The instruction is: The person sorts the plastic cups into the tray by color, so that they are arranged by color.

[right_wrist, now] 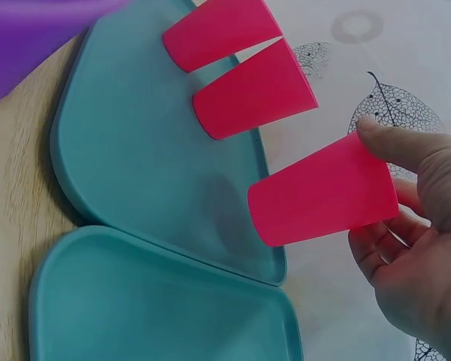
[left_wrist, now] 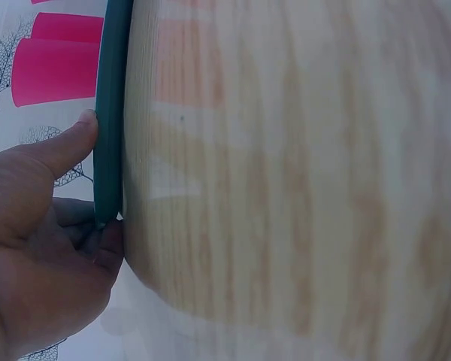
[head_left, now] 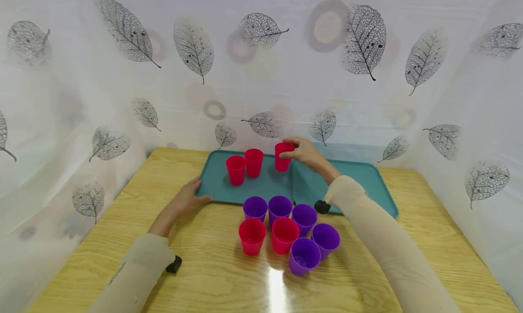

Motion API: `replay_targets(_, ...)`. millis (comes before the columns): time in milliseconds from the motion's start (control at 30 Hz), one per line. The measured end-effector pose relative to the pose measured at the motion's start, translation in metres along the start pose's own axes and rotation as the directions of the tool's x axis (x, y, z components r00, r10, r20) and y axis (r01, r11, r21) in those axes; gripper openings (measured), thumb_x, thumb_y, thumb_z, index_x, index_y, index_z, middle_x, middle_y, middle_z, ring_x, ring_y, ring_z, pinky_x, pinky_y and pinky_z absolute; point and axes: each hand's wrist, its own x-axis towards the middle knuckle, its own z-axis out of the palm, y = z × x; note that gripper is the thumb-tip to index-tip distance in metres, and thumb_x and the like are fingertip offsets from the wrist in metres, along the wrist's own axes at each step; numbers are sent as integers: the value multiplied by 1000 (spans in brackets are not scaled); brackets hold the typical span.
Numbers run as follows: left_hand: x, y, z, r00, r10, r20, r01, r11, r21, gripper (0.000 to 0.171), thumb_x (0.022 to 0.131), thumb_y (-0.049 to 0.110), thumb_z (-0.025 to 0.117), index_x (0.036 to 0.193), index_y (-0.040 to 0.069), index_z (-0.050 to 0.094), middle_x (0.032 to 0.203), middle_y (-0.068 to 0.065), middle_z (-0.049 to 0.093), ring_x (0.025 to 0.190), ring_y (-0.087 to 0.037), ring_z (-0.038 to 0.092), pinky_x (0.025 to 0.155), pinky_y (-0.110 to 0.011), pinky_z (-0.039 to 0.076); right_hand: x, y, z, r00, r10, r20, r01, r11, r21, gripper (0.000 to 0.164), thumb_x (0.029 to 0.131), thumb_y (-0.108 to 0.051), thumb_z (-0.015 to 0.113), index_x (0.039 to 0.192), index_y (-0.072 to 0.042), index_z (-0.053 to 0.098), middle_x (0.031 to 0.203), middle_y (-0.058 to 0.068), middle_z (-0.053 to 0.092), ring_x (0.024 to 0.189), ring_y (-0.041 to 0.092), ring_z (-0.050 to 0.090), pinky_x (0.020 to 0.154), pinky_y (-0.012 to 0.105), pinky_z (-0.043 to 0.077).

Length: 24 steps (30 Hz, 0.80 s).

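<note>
My right hand (head_left: 305, 153) holds a red plastic cup (right_wrist: 323, 192) near its rim, thumb on one side and fingers on the other. The cup is upright over the right part of the left teal tray (head_left: 261, 193), and its shadow falls on the tray in the right wrist view. Two more red cups (head_left: 236, 170) stand side by side on that tray. At the tray's left front corner, my left hand (head_left: 188, 198) grips the edge. The left wrist view shows the thumb (left_wrist: 79, 139) at the rim and the fingertips curled against the underside.
A second teal tray (head_left: 347, 179) adjoins the left one on the right. In front of the trays, several purple cups (head_left: 304, 256) and two red cups (head_left: 252, 237) stand upright on the wooden table (head_left: 216, 267). A leaf-patterned curtain (head_left: 261, 77) hangs behind the table.
</note>
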Motion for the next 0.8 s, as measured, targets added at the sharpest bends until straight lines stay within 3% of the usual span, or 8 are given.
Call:
replay_targets(600, 3, 0, 1, 1000, -4, -1, 4, 1000, 8, 80, 102, 18, 68, 151, -24, 21, 162, -40, 12, 149, -56, 13, 123, -60, 16, 6, 14, -4, 999, 3, 37, 3, 985, -175, 70, 89, -15, 82, 151, -1, 51, 155, 20, 47, 142, 38, 42, 114, 51, 41)
replay_targets(800, 1, -1, 1, 1000, 11, -13, -11, 1000, 15, 80, 101, 18, 69, 150, -25, 21, 161, -42, 14, 149, -57, 14, 123, -61, 17, 1, 12, -8, 999, 2, 47, 4, 992, -122, 71, 92, -20, 80, 153, -2, 48, 157, 20, 44, 146, 38, 37, 115, 54, 40)
